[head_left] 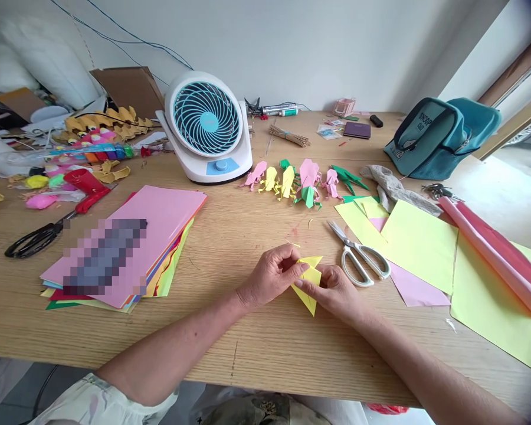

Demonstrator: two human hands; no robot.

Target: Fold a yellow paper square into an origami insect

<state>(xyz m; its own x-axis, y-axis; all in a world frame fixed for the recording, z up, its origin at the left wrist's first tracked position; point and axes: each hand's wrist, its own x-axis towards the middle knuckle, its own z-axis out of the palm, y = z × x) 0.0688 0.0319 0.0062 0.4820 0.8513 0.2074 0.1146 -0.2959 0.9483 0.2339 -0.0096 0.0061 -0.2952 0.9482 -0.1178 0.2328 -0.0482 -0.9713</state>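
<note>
Between both hands is a small piece of folded yellow paper [308,289], with pointed flaps at its top and bottom. My left hand [277,273] pinches its left edge with thumb and forefinger. On the other side my right hand [334,290] grips it, thumb laid across the front. White-handled scissors [358,260] lie just beyond my right hand, their blades slightly apart. Farther back stands a group of folded paper figures in pink [308,174], yellow [287,181] and green [347,177]. My fingers cover part of the paper.
A stack of coloured paper [159,236] lies left, with a blurred object on top. Black-handled scissors [35,239] are beside it. A white fan [207,127] stands behind. Yellow sheets [420,245], a rolled pink-red sheet [495,254] and a teal bag [438,139] occupy the right.
</note>
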